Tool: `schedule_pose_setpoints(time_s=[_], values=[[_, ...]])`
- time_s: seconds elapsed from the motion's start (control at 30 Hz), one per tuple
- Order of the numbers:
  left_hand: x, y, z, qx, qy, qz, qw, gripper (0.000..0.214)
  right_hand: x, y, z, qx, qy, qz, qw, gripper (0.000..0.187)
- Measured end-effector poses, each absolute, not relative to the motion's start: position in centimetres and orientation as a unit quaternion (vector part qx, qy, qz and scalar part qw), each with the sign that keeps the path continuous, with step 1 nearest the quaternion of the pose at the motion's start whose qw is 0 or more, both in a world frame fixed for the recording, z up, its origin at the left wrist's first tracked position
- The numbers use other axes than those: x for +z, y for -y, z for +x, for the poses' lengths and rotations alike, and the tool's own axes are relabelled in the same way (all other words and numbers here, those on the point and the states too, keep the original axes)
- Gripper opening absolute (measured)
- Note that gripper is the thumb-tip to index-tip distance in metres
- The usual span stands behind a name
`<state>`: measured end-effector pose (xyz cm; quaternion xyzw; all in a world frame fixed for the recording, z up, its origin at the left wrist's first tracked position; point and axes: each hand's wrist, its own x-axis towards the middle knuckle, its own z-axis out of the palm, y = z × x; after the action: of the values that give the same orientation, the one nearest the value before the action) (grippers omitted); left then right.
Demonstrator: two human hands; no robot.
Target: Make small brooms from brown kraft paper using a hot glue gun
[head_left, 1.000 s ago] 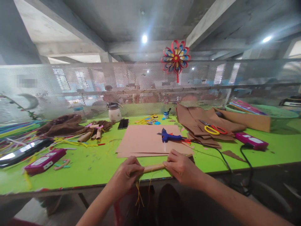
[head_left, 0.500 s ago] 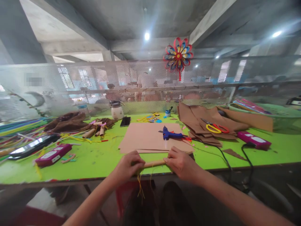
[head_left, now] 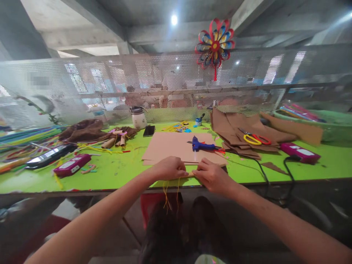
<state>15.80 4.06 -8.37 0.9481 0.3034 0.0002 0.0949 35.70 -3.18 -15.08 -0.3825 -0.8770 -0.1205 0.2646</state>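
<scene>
Left hand (head_left: pixel 172 169) + right hand (head_left: pixel 211 176) pinch 1 tan paper roll (head_left: pixel 190 175), probably to steady it; yellow threads (head_left: pixel 165 196) dangle below.

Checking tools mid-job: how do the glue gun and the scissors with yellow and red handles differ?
The glue gun is mostly blue; the scissors mostly yellow and red. The glue gun lies over flat pale sheets, the scissors on creased, darker brown paper. Both lie unheld.
</scene>
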Motion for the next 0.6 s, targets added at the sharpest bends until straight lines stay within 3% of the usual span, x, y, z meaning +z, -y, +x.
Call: schedule_pose_setpoints(time_s=[0.33, 0.5, 0.6], values=[[-8.68, -3.37, 16.4, 0.007, -0.334, 0.942, 0.012, 0.039, -14.91, 2.95, 35.55, -0.147, 0.87, -0.401, 0.245, 0.013], [-8.64, -3.73, 16.14, 0.021, -0.344, 0.937, 0.054, 0.042, -14.79, 2.49, 35.42, -0.176, 0.865, -0.412, 0.226, 0.013], [-9.19, -3.19, 16.01, 0.045, -0.337, 0.94, 0.027, 0.041, -14.85, 2.35, 35.39, -0.177, 0.865, -0.413, 0.223, 0.012]])
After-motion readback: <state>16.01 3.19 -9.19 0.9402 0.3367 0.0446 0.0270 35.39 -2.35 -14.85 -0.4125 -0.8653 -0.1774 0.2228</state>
